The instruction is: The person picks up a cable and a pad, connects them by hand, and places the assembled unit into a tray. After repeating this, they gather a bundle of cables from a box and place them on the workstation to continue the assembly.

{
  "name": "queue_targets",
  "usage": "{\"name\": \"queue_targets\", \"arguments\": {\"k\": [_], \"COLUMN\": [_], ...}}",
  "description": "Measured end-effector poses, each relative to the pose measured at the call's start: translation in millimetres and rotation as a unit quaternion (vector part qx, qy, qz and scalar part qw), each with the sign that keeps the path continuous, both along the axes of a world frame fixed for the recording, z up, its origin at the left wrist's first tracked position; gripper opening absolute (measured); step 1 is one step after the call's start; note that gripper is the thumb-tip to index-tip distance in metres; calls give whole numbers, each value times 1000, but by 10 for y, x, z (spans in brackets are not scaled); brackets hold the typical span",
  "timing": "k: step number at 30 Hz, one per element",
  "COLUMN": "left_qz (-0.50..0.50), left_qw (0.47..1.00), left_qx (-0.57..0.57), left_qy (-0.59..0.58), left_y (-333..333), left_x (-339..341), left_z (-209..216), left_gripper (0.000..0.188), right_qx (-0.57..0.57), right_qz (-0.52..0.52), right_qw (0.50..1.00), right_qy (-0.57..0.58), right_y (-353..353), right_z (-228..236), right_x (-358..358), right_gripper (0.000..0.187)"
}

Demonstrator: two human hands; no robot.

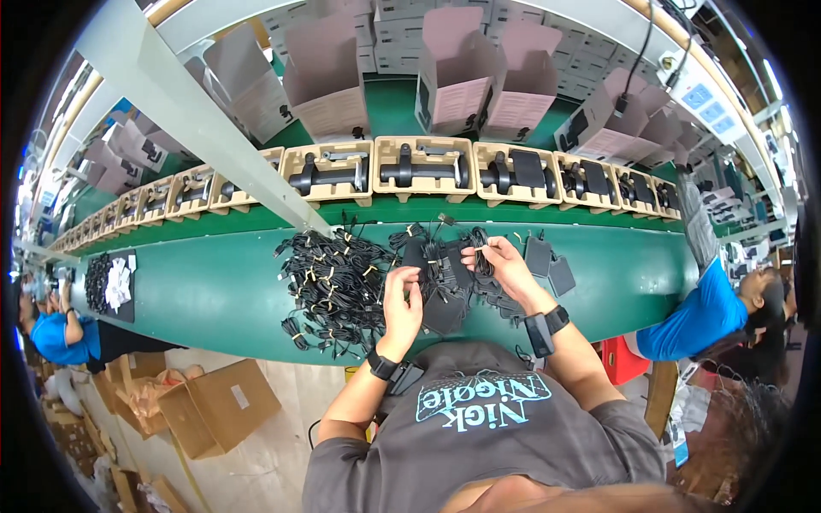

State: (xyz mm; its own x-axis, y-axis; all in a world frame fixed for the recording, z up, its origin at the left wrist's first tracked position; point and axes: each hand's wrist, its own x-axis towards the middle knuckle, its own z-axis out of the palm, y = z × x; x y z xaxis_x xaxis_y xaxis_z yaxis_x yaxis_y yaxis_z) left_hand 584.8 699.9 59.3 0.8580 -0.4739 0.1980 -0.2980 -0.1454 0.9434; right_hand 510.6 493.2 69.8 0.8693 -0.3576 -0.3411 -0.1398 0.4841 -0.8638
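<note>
A long green bench (pixel 197 274) spans the room, its edges bowed (the lens does that). A thick pale post (pixel 205 120) slants to its far edge. Upper right, a panel with blue sockets (pixel 703 94) hangs near a tan rail (pixel 673 28). Below, the pale floor (pixel 265 462) carries a yellow line (pixel 190 476). Bright strips (pixel 772 79) at the blurred right rim are probably lamps.

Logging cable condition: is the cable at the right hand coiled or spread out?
Coiled: the black cable is gathered in a compact bundle held by the right hand.
</note>
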Motion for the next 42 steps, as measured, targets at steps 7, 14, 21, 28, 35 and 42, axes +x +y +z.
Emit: {"name": "queue_targets", "arguments": {"k": [7, 14, 21, 28, 35, 42], "left_qz": [-36, -510, -348, -363, -173, -142], "left_qw": [997, 722, 769, 819, 959, 931], "left_qx": [-60, -16, -67, -9, 6, -4], "left_qy": [-44, 467, 533, 444, 223, 337], "left_y": [-349, -323, -243, -397, -495, -160], "left_x": [62, -241, 63, 232, 334, 371], "left_z": [482, 287, 105, -86, -210, -430], "left_gripper": [60, 22, 16, 31, 44, 35], "right_qx": [59, 169, -484, -375, -681, -844], "right_qz": [-7, 38, 148, 194, -92, -67], "right_qw": [998, 980, 857, 903, 726, 521], "right_qy": [-22, -95, -99, 83, 9, 106], "right_y": [137, 150, 335, 348, -627, -1431], "right_z": [465, 607, 500, 650, 440, -40], "right_x": [-127, -165, -381, -285, 563, 1052], "right_gripper": [33, 33, 25, 43, 20, 29]}}
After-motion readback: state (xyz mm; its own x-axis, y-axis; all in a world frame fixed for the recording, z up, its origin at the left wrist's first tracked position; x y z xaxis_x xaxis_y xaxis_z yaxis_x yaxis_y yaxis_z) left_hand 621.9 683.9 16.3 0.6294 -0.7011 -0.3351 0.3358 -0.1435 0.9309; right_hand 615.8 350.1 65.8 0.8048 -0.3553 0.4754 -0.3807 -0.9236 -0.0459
